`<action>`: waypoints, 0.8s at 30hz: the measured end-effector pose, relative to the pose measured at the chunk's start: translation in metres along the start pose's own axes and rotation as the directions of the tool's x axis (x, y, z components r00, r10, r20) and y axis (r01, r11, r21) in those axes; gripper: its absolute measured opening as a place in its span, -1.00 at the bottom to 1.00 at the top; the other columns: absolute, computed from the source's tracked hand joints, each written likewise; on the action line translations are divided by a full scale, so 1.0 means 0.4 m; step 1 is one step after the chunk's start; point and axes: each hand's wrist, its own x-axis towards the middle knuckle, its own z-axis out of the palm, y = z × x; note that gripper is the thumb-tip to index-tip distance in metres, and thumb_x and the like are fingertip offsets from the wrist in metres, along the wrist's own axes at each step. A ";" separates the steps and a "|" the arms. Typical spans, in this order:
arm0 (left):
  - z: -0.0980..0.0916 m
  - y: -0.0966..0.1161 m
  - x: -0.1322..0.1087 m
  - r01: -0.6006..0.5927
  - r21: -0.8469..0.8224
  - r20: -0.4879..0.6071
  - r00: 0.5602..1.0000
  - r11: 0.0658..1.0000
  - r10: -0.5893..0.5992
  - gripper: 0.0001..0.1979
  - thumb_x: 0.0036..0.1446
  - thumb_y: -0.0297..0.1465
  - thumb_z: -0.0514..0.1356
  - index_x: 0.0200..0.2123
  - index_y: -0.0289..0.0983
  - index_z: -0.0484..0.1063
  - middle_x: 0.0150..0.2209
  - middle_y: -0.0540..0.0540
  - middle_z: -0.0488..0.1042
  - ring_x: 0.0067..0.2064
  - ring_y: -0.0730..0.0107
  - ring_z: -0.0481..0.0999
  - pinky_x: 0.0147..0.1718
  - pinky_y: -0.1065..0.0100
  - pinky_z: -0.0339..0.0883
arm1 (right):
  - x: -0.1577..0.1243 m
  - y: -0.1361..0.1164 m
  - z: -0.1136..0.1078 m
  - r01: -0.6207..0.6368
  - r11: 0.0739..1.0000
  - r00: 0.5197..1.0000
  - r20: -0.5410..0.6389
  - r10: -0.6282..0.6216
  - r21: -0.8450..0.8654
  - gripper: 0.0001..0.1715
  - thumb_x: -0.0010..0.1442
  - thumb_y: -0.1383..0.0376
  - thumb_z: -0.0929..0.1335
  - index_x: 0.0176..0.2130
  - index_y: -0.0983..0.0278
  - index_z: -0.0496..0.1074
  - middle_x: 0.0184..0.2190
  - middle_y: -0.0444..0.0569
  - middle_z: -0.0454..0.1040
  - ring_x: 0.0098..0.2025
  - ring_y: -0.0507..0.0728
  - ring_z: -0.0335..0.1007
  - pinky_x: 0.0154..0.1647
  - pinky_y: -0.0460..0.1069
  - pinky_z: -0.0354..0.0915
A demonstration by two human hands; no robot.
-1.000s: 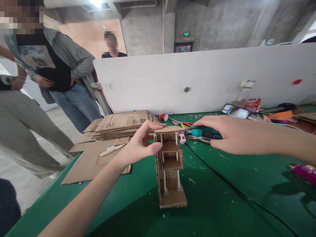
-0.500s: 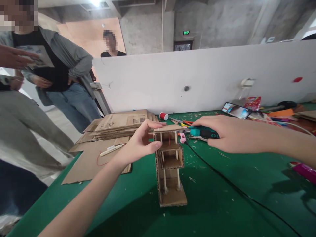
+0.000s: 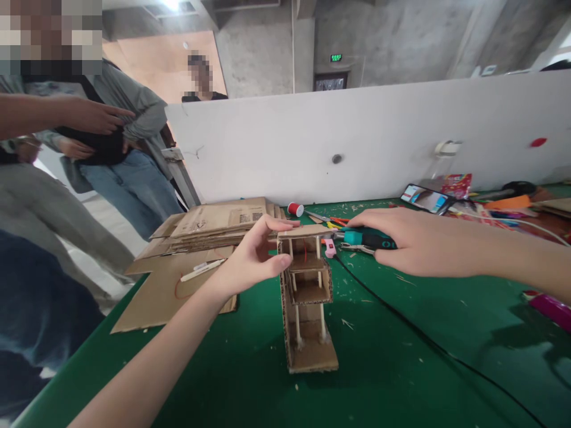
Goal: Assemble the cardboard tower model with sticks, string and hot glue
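A small cardboard tower (image 3: 310, 291) with open shelves stands upright on the green table, pale sticks propping its levels. Inside its upper shelf a bit of red thread shows. My left hand (image 3: 254, 255) grips the tower's top left, thumb on the front edge and fingers over the top. Just right of the top, my right hand (image 3: 401, 241) is closed around a teal-and-black handled tool (image 3: 363, 238) whose metal front end points left at the tower. A pink piece (image 3: 329, 248) joined to a black cable (image 3: 392, 308) sits by the tower's upper right; part of it is hidden.
Stacked cardboard sheets (image 3: 214, 223) lie at the left, with white pens (image 3: 203, 270) on one. Behind the tower are a red thread spool (image 3: 295, 208) and scissors (image 3: 316, 217). A phone (image 3: 426, 198) leans near the white partition (image 3: 267, 148). People stand at the left.
Both my hands, the tower and the tool look unchanged. At the left, another person's pointing hand has reached further right, and a dark-clothed leg has come further into view.
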 end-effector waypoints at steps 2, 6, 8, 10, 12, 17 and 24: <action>-0.001 -0.001 0.001 -0.008 -0.001 0.007 1.000 1.000 0.008 -0.63 0.14 -0.20 0.31 -0.07 -0.19 0.29 0.18 -0.22 0.33 0.17 0.06 0.41 0.03 0.10 0.37 | 0.001 -0.001 0.000 -0.005 1.000 1.000 0.011 0.005 0.014 -0.46 0.15 0.14 0.27 0.12 0.14 0.41 0.08 0.04 0.49 -0.03 0.33 0.48 -0.24 0.14 0.38; -0.002 -0.006 0.002 -0.032 0.004 0.009 0.999 0.999 0.032 -0.64 0.13 -0.22 0.31 -0.08 -0.18 0.29 0.16 -0.21 0.34 0.17 0.07 0.41 0.03 0.10 0.37 | 0.003 -0.006 -0.001 -0.011 1.000 1.000 0.013 0.010 0.025 -0.46 0.16 0.13 0.27 0.11 0.15 0.41 0.08 0.04 0.50 -0.02 0.33 0.47 -0.22 0.14 0.38; -0.002 -0.006 0.002 -0.034 0.009 0.011 0.999 0.999 0.034 -0.65 0.14 -0.23 0.31 -0.08 -0.18 0.30 0.17 -0.21 0.34 0.18 0.06 0.40 0.03 0.10 0.37 | 0.004 -0.008 -0.002 -0.012 1.000 1.000 0.011 0.012 0.018 -0.47 0.16 0.12 0.26 0.10 0.15 0.42 0.08 0.05 0.50 -0.04 0.33 0.48 -0.22 0.14 0.38; -0.001 -0.006 0.002 -0.033 0.013 0.011 0.999 0.999 0.033 -0.66 0.14 -0.23 0.31 -0.08 -0.18 0.30 0.17 -0.21 0.35 0.19 0.06 0.39 0.05 0.09 0.36 | 0.004 -0.008 -0.003 -0.013 1.000 1.000 0.015 0.013 0.014 -0.47 0.16 0.11 0.26 0.10 0.15 0.43 0.09 0.05 0.49 -0.05 0.34 0.49 -0.22 0.14 0.37; -0.001 -0.006 0.001 -0.029 0.014 0.007 1.000 0.999 0.029 -0.66 0.14 -0.24 0.31 -0.09 -0.19 0.30 0.17 -0.21 0.36 0.20 0.06 0.38 0.05 0.09 0.35 | 0.003 -0.007 -0.003 -0.018 1.000 1.000 0.020 0.018 0.017 -0.46 0.17 0.11 0.27 0.11 0.14 0.43 0.10 0.04 0.49 -0.04 0.34 0.48 -0.21 0.15 0.37; -0.003 -0.009 0.000 -0.037 -0.002 0.021 0.999 0.999 0.037 -0.67 0.15 -0.24 0.30 -0.09 -0.18 0.29 0.18 -0.20 0.34 0.19 0.07 0.38 0.04 0.11 0.35 | 0.001 -0.004 -0.005 -0.027 0.999 0.999 0.029 0.026 0.029 -0.43 0.16 0.15 0.27 0.15 0.14 0.39 0.11 0.04 0.48 0.01 0.36 0.46 -0.18 0.16 0.37; -0.005 -0.011 0.001 -0.043 0.006 0.023 0.999 0.999 0.042 -0.66 0.16 -0.24 0.30 -0.07 -0.18 0.29 0.19 -0.19 0.34 0.19 0.10 0.39 0.05 0.12 0.34 | -0.006 -0.015 -0.016 -0.028 0.998 0.996 0.085 0.023 0.062 -0.42 0.17 0.12 0.27 0.16 0.15 0.39 0.15 0.07 0.45 0.09 0.41 0.40 -0.13 0.21 0.36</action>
